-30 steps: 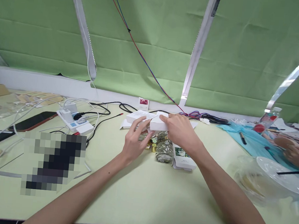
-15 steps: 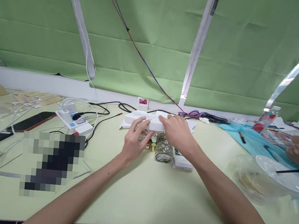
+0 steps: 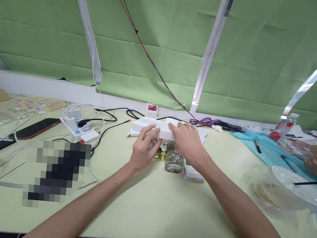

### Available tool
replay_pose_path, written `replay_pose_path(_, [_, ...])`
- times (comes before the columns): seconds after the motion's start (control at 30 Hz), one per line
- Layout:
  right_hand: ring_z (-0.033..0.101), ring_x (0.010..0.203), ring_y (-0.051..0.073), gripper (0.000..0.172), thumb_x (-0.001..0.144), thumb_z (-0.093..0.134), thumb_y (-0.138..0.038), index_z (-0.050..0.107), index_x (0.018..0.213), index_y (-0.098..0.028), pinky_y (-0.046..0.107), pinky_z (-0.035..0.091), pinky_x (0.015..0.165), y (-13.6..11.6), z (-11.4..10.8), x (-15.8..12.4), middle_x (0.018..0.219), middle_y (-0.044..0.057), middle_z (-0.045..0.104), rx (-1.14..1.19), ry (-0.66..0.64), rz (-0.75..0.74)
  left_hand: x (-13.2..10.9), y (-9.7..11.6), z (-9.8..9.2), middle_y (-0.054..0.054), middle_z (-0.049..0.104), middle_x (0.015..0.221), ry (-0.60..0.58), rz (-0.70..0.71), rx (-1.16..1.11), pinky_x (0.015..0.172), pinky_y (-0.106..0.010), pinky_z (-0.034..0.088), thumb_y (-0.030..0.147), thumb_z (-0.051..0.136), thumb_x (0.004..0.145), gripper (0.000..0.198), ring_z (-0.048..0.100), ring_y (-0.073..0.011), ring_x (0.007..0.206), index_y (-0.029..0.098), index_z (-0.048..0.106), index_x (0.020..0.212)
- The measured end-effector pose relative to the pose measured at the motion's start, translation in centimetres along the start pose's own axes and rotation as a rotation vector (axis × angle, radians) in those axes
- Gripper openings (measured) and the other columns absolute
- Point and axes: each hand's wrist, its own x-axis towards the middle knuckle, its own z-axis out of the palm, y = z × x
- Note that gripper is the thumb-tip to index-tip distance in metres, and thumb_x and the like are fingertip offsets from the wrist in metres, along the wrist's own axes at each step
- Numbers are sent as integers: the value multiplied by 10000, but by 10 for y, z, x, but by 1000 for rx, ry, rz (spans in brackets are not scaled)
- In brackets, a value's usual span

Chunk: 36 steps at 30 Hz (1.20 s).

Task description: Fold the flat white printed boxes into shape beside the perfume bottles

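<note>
In front of you, green blinds (image 3: pixel 152 63) fill the whole back of the room, creased crosswise and split into wide panels. Between them you can see slanting pale posts (image 3: pixel 209 49), one with a grey metal fitting (image 3: pixel 228 6) near the top. At your right, a slanting gap (image 3: pixel 314 79) lets in bright white light. Below the blinds runs a white ledge (image 3: pixel 39 86), and against it stands your pale yellow-green table (image 3: pixel 144 214), softly shadowed, with darkness under its near edge.
</note>
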Motion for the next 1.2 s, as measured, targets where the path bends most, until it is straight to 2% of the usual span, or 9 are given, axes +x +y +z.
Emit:
replay_pose_path(0.2, [665,1142,325,492,915,540,-58,562,1396,-162,382,458,896,-2,-1,-2,1210,177,699,5,-18,13,-1,-1,0,-121,645,1301,-19,-6,40,698,-268,652,177,618,976,329,686,-90,678,235,620,1300])
replay_pose_path(0.5, [668,1127,332,462,900,546,-41,578,1352,-131,385,462,879,-6,1,-3,1169,184,697,14,-16,33,0,-1,1,-110,643,1286,13,40,44,700,-247,636,106,635,948,341,650,-63,639,225,642,1266])
replay_pose_path(0.77, [669,1124,331,439,900,559,-55,579,1331,-134,387,462,883,-8,2,-5,1157,189,697,12,-21,48,0,-1,1,-105,661,1278,0,34,55,689,-265,637,147,618,964,294,640,-68,614,233,655,1243])
replay_pose_path(1.2, [671,1124,343,482,899,575,-62,573,1378,-119,399,482,887,-10,4,-5,1194,205,690,9,4,64,0,-1,1,-100,673,1266,31,58,106,703,-254,632,147,630,965,316,645,-64,608,243,648,1266])
